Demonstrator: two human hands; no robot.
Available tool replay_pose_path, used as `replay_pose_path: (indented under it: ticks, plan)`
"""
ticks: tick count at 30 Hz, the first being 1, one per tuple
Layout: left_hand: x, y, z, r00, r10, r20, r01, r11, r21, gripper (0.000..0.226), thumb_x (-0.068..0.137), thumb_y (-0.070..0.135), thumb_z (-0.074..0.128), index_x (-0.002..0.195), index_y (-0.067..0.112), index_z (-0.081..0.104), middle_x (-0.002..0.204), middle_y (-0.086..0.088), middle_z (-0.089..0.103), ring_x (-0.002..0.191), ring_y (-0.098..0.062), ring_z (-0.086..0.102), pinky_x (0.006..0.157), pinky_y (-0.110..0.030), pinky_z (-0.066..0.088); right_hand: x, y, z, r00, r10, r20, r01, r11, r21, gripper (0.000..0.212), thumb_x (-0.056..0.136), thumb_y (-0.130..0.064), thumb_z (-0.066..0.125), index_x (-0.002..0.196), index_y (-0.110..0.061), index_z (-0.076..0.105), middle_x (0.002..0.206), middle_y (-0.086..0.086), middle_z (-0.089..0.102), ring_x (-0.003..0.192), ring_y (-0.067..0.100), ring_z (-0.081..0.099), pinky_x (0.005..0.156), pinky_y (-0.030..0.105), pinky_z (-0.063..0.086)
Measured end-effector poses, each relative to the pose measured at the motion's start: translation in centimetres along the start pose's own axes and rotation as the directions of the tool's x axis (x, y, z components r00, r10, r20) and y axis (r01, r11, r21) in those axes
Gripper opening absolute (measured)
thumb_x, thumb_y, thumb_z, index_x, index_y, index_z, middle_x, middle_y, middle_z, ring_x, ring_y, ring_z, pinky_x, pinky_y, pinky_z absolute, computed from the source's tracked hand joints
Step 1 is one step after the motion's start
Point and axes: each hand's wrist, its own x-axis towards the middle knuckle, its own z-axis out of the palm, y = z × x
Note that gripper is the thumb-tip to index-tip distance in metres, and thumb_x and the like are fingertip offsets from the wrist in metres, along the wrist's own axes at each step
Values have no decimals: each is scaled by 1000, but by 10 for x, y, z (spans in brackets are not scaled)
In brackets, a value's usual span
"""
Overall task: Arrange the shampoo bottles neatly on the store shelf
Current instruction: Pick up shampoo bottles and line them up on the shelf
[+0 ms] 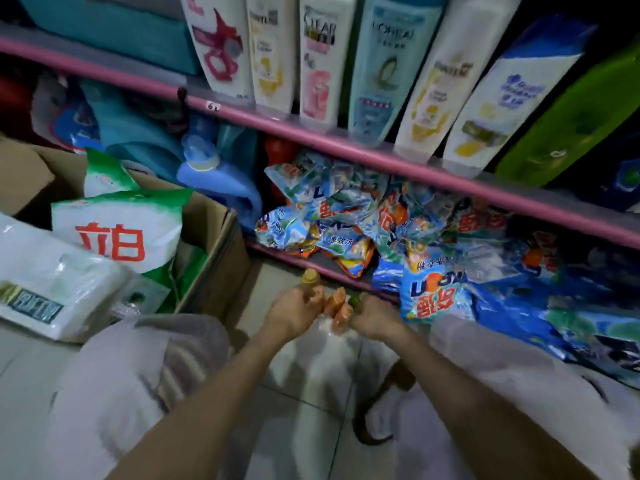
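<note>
Low over the tiled floor, in front of the bottom shelf, my left hand (294,311) grips a small amber bottle with a tan cap (309,277). My right hand (372,315) holds a small bottle with a green cap (354,301). Between the two hands stand two small orange bottles (337,306), touching each other. Whether either hand also grips them is hidden by the fingers. Several large shampoo bottles (322,57) stand in a row on the pink-edged shelf (346,140) above.
Blue and orange detergent bags (381,223) are heaped on the bottom shelf. A cardboard box (211,244) with white and green powder bags (117,233) stands on the left. A blue jug (214,181) sits behind it. My knees frame the floor.
</note>
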Motion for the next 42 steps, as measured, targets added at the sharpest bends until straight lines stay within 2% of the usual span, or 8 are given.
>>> replay_pose_path:
  ticks: [5, 11, 16, 24, 28, 32, 37, 42]
  plan:
    - [32, -47, 30, 992, -118, 44, 116, 992, 41, 46, 89, 25, 58, 132, 13, 47, 131, -11, 55, 120, -28, 51, 98, -32, 41, 45, 3, 48, 992, 121, -18, -120, 991, 52, 43, 87, -28, 54, 128, -17, 45, 130, 11, 54, 118, 33, 54, 96, 39, 46]
    - [76, -60, 54, 999, 1, -36, 1, 998, 60, 46, 93, 20, 54, 137, 17, 43, 135, -13, 47, 118, -30, 49, 99, -34, 39, 92, 22, 83, 969, 202, -142, -184, 974, 129, 40, 88, -30, 60, 123, -14, 49, 121, 14, 60, 113, 33, 57, 81, 34, 44]
    - [103, -58, 71, 993, 108, 36, -113, 983, 142, 50, 90, 19, 56, 137, 28, 43, 140, -7, 42, 118, -34, 50, 94, -43, 45, 107, 31, 103, 940, 221, -259, -156, 956, 249, 41, 87, -38, 61, 119, -15, 49, 112, 16, 64, 106, 34, 60, 70, 29, 34]
    - [111, -53, 99, 997, 55, -48, -45, 980, 192, 40, 89, 7, 44, 123, 28, 47, 128, -13, 46, 99, -39, 55, 73, -35, 39, 119, 54, 124, 900, 281, -334, -206, 948, 241, 37, 86, -42, 58, 114, -17, 55, 113, 13, 63, 106, 33, 58, 78, 34, 42]
    - [98, -62, 91, 998, 29, -64, -19, 988, 151, 53, 86, 4, 46, 131, 31, 43, 113, -14, 52, 96, -39, 57, 82, -40, 45, 112, 65, 123, 908, 249, -338, -157, 947, 279, 39, 86, -28, 61, 121, -14, 53, 118, 15, 60, 111, 34, 55, 84, 35, 42]
    - [73, -74, 72, 992, 27, -126, -28, 1000, -13, 52, 80, 12, 57, 128, 28, 44, 92, -3, 52, 91, -33, 56, 71, -24, 33, 90, 74, 116, 927, 215, -308, -65, 899, 433, 35, 91, -23, 59, 124, -14, 52, 118, 15, 61, 109, 33, 55, 78, 29, 36]
    - [32, -61, 43, 970, -50, -236, -4, 974, -226, 44, 86, 26, 63, 125, 18, 43, 103, -5, 61, 95, -26, 57, 80, -28, 42, 49, 59, 90, 940, 96, -326, 128, 787, 603, 30, 95, -27, 53, 124, -17, 48, 117, 9, 59, 106, 25, 55, 84, 31, 41]
    - [-22, -29, 4, 868, 138, -477, -320, 890, -325, 32, 88, 33, 62, 116, 19, 59, 106, 1, 64, 97, -16, 59, 86, -31, 48, -5, 26, 50, 847, 20, -531, 427, 570, 702, 31, 98, -34, 46, 122, -14, 46, 109, 0, 55, 104, 19, 55, 92, 36, 45]
